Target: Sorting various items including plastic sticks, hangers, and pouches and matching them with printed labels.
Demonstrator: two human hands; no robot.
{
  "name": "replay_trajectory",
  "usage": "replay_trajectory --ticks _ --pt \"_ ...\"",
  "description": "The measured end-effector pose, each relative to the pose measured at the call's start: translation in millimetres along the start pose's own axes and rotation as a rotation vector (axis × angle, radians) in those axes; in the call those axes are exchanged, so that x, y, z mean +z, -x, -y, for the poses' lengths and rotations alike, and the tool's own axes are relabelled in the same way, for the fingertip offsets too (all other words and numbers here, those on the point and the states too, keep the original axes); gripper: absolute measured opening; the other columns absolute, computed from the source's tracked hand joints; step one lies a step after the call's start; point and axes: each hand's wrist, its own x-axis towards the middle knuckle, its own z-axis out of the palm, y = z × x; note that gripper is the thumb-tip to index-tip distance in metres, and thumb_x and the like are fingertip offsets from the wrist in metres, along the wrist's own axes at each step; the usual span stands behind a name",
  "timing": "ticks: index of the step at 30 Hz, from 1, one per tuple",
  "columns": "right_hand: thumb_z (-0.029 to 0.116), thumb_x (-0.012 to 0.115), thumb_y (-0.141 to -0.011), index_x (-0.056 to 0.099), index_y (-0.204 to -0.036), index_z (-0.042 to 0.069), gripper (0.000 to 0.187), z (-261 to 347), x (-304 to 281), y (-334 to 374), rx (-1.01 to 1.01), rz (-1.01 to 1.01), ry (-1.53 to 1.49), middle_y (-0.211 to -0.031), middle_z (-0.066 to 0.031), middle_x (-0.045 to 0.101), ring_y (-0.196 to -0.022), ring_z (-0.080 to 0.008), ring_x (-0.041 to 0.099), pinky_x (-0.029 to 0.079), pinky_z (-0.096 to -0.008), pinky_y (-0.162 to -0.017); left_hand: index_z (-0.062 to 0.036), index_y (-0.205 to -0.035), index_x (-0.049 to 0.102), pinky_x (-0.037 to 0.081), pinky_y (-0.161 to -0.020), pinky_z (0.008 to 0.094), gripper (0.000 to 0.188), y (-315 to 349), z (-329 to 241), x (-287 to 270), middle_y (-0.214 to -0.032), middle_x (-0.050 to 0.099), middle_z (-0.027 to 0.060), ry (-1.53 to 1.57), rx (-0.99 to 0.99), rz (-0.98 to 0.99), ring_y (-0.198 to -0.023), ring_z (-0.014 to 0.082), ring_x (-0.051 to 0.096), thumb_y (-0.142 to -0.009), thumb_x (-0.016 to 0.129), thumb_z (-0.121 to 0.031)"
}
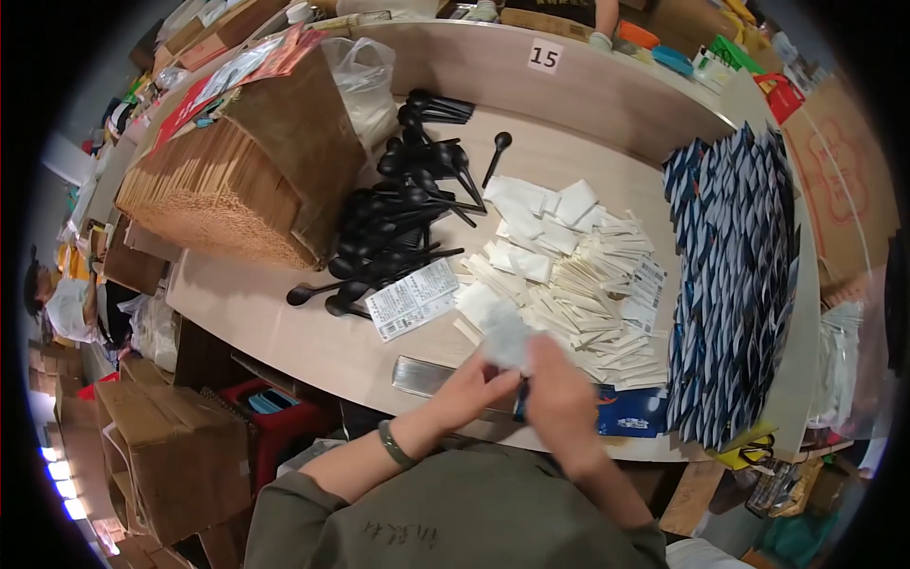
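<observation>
Near the front edge of the table, my left hand [477, 389] and my right hand [561, 400] are close together. Both are closed at a small whitish, translucent packet [507, 339], which sticks up between them. The packet and my right hand are blurred by motion. Under and beside my right hand lies a dark blue pouch [633, 413]. Left of my left hand is a flat silvery metal piece [419, 376]. Beyond my hands spreads a heap of thin cream paper-wrapped strips [586, 318], with folded white packets [545, 204] at its far side.
Black plastic spoons [389, 228] are piled left of the strips, beside a printed white sheet [413, 300]. A large stack of brown cardboard [227, 190] stands at the left. Rows of blue pouches [730, 284] fill the right side. A low partition [474, 66] borders the back.
</observation>
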Motion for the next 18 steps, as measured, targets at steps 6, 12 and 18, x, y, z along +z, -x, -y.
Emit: replay_trajectory --ticks 6,12,18 --pt "0.012 0.075 -0.075 0.056 -0.123 0.001 0.053 11.1 -17.2 8.0 0.049 0.042 -0.229 -0.122 -0.0192 0.058 -0.114 -0.0347 0.056 0.044 -0.0396 -0.097 -0.002 -0.13 0.05 0.051 -0.093 0.0371 0.036 -4.7 -16.8 -4.6 -0.122 0.061 0.0095 0.442 -0.237 -0.247 -0.112 0.0227 0.06 -0.098 0.054 -0.016" --pt "0.003 0.073 -0.082 0.053 -0.115 0.0 0.039 -6.2 -12.9 -1.7 0.713 0.119 -1.028 -0.105 -0.0102 0.062 -0.092 -0.0108 0.059 0.049 -0.0256 -0.08 -0.0025 -0.128 0.051 0.051 -0.093 0.036 0.035 -9.0 -37.7 1.3 -0.122 0.061 0.0089 0.33 -0.254 -0.124 -0.109 0.0202 0.061 -0.096 0.058 -0.014" --pt "0.006 0.066 -0.09 0.055 -0.102 0.0 0.017 -3.7 -19.0 -6.5 1.003 -0.007 -1.219 -0.087 -0.0054 0.065 -0.073 -0.0077 0.06 0.051 -0.0226 -0.065 0.0005 -0.123 0.055 0.049 -0.092 0.0308 0.035 -13.0 -35.5 0.7 -0.117 0.064 0.0092 0.156 -0.185 -0.027 -0.106 0.0157 0.061 -0.09 0.066 -0.007"
